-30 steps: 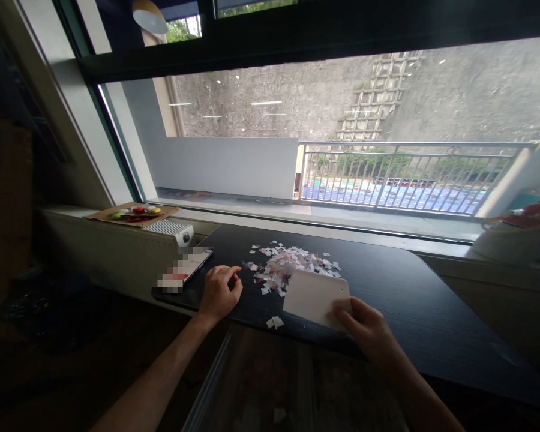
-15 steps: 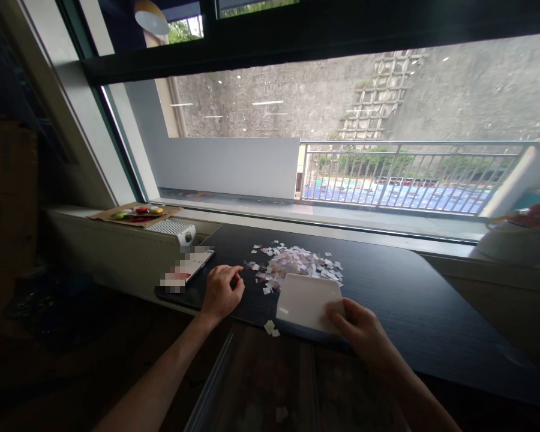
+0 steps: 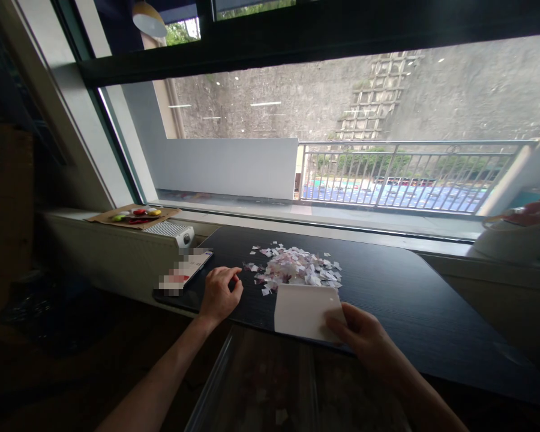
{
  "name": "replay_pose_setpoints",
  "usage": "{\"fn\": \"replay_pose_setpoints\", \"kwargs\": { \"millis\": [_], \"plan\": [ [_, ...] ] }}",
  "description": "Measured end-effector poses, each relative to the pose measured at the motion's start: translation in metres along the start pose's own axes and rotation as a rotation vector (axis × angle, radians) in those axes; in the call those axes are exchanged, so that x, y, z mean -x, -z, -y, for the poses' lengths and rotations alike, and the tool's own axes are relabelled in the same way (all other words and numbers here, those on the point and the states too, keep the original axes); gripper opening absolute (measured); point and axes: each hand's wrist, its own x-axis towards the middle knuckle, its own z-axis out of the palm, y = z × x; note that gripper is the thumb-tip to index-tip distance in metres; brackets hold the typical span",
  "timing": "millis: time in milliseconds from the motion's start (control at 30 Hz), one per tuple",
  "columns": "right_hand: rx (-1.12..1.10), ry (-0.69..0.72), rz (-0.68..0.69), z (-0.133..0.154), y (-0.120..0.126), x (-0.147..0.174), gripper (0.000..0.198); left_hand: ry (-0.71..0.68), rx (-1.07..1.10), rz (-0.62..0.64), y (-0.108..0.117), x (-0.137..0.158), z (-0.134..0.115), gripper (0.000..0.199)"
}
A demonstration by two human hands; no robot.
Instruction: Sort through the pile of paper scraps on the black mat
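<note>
My right hand (image 3: 364, 333) grips a flat white plastic scraper (image 3: 306, 312) by its right side, thumb on top. The scraper is tilted at the near edge of the dark table (image 3: 387, 282), just in front of a heap of small white and pinkish paper scraps (image 3: 297, 264). To the left of the heap, my left hand (image 3: 221, 291) rests on the table with its fingers loosely curled in and nothing visible in them. Below the table edge is a clear plastic bin (image 3: 216, 372); its contents are too dark to make out.
A phone (image 3: 189, 270), partly blurred out, lies at the table's left corner. Behind it stand a radiator (image 3: 117, 252) and a brown board (image 3: 130, 217) with colourful items. A window with a sill runs along the back. A white container (image 3: 513, 240) stands at the right.
The scraper has moved slightly toward me, to the table's near edge. A few scraps that lay at that edge are no longer visible there. My left hand has hardly moved.
</note>
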Motion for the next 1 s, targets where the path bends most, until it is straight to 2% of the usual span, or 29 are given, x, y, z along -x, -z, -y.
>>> {"fn": "replay_pose_setpoints", "kwargs": {
  "millis": [67,167,233,367,467,667,800,1000],
  "plan": [
    [0.03,0.026,-0.103,0.004,0.019,-0.002,0.037,-0.005,0.005,-0.005,0.0,0.0,0.001,0.024],
    [0.142,0.061,-0.376,0.009,0.05,-0.007,0.039,-0.021,0.011,-0.008,-0.001,0.0,0.005,0.025],
    [0.208,0.089,-0.453,0.01,0.063,-0.01,0.036,-0.037,0.019,-0.016,-0.002,0.0,0.009,0.026],
    [0.249,0.116,-0.394,0.004,0.067,-0.008,0.029,-0.039,0.008,-0.024,-0.004,-0.001,0.016,0.026],
    [0.193,0.117,-0.324,-0.002,0.066,-0.001,0.028,-0.049,-0.001,-0.01,-0.002,-0.002,0.017,0.027],
    [0.195,0.126,-0.358,-0.004,0.072,0.012,0.027,-0.062,-0.02,-0.014,-0.001,-0.003,0.018,0.026],
    [0.122,0.104,-0.282,-0.002,0.063,0.013,0.03,-0.059,-0.026,-0.019,-0.002,-0.003,0.02,0.027],
    [0.102,0.126,-0.315,0.0,0.056,0.013,0.035,-0.072,-0.02,0.003,0.001,-0.004,0.018,0.027]
  ]
}}
